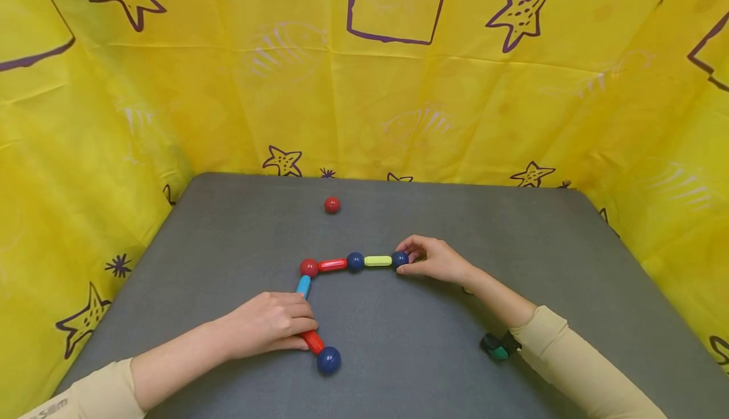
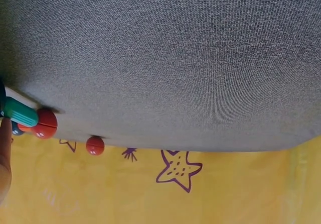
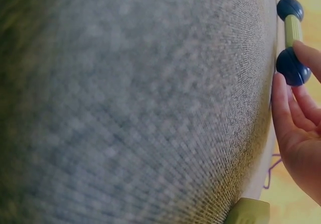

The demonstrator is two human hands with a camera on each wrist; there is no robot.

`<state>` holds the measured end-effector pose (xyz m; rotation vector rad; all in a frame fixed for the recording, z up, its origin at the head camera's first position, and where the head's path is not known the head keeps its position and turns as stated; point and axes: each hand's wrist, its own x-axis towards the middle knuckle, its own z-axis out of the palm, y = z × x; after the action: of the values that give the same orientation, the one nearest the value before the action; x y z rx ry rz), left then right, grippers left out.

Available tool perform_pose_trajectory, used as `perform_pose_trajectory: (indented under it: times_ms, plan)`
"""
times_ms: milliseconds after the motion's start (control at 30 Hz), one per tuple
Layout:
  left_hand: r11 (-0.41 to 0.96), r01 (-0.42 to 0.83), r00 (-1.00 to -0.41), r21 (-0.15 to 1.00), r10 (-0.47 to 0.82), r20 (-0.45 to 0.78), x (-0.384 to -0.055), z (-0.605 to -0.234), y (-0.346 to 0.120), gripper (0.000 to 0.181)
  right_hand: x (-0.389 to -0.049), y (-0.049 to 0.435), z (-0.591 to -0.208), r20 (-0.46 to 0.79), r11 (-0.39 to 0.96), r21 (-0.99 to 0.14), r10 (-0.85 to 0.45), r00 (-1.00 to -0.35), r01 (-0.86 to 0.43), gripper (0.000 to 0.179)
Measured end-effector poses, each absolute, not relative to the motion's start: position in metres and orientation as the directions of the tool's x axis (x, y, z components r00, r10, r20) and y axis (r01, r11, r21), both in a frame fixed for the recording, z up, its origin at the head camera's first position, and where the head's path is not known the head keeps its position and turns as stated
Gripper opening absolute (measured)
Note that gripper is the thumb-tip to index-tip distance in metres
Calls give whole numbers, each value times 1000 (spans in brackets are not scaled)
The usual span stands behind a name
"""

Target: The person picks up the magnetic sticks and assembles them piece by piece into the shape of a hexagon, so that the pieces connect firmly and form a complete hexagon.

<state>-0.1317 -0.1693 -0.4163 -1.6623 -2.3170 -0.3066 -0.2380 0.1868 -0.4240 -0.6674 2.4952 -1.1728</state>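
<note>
Our ball-and-rod chain [image 1: 333, 264] sits mid-table [image 1: 410, 349], upper run approx. 9-to-3 o'clock, other leg bending twd 6. Our R hand [image 1: 434, 259] pinches the 3 o'clock blue ball [image 1: 400, 259]; our L hand [image 1: 276, 318] grips the leg's middle (joint's hidden), nearer the lower blue ball [image 1: 328, 361], which lies approx. 7 o'clock from the pinched one. Loose red ball [image 1: 332, 205]: 1 o'clock of the corner.
</note>
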Motion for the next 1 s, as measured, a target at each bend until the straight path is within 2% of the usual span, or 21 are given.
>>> perform_pose_trajectory:
  times_ms: [233,467,667,733,800,900,1000]
  plan:
    - [320,947,-301,-6,897,325,-132,-415,-169,22,-219,176,-386,-93,562,-781,-535,-840,-272,32]
    - [323,946,-308,18,882,357,-134,-410,-163,39,-234,183,-415,-77,546,-791,-538,-840,-278,35]
    - [331,936,-350,122,828,438,-152,-399,-136,28,-241,189,-427,-71,534,-797,-544,-836,-280,37]
    - [369,913,-407,175,802,438,-162,-394,-123,27,-242,190,-427,-73,529,-802,-548,-833,-277,37]
    - [437,867,-498,238,770,400,-173,-391,-110,30,-242,191,-427,-71,523,-804,-555,-829,-281,38]
    - [544,756,-646,363,707,286,-190,-388,-90,38,-243,191,-427,-68,516,-807,-566,-821,-289,38]
    - [620,638,-743,457,652,154,-207,-390,-72,48,-243,191,-427,-63,506,-811,-576,-815,-295,38]
